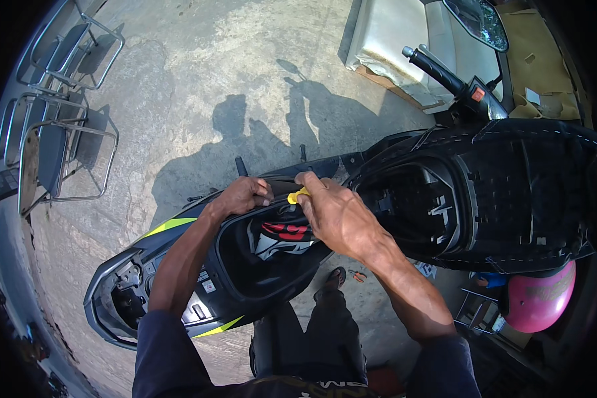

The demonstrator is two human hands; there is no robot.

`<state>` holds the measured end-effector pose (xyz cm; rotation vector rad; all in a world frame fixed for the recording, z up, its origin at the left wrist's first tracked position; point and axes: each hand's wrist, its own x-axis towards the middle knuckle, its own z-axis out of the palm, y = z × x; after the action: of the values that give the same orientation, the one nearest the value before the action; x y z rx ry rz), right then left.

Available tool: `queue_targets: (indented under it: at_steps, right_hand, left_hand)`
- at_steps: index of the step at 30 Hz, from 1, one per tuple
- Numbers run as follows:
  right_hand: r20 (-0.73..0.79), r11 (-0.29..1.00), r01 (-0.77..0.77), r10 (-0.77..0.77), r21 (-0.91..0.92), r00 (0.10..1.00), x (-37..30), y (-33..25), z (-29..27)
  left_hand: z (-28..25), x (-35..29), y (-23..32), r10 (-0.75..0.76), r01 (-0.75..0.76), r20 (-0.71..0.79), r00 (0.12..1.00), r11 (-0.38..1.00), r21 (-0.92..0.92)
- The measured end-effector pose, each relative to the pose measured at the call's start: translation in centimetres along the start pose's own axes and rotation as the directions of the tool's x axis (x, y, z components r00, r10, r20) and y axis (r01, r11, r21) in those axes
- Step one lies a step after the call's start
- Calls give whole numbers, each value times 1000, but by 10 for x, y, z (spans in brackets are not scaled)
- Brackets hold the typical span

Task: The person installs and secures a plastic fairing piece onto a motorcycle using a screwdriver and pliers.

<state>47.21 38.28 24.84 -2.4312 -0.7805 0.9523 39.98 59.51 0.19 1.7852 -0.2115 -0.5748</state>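
Observation:
A black scooter (239,278) with yellow-green stripes stands before me, its seat (530,192) tipped up to the right. My left hand (245,196) is at the far rim of the storage well (235,249), fingers curled; whatever they grip is hidden. My right hand (341,215) closes on a small yellow piece (298,195), perhaps a tool handle, at the same rim. The fingers cover most of it, so its kind is unclear. Down in the well lies a red, white and black printed item (282,240), probably cloth.
Metal-framed chairs (53,156) stand at the left. A white padded seat (395,46) is at the far right, near the handlebar grip (438,73) and mirror (477,23). Orange-handled pliers (358,275) lie on the ground by my foot (336,277). A pink helmet (540,298) is at the right.

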Motion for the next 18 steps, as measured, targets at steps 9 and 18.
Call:
queue_targets:
  at_steps: [9, 18]
  right_hand:
    - [46, 989, 71, -65, -131, 997, 3, -11, -9]
    - [21, 991, -85, 87, -105, 996, 2, -15, -6]
  left_hand:
    - [-1, -1, 4, 153, -153, 3, 988, 987, 50]
    - [0, 4, 2, 164, -165, 14, 986, 986, 24]
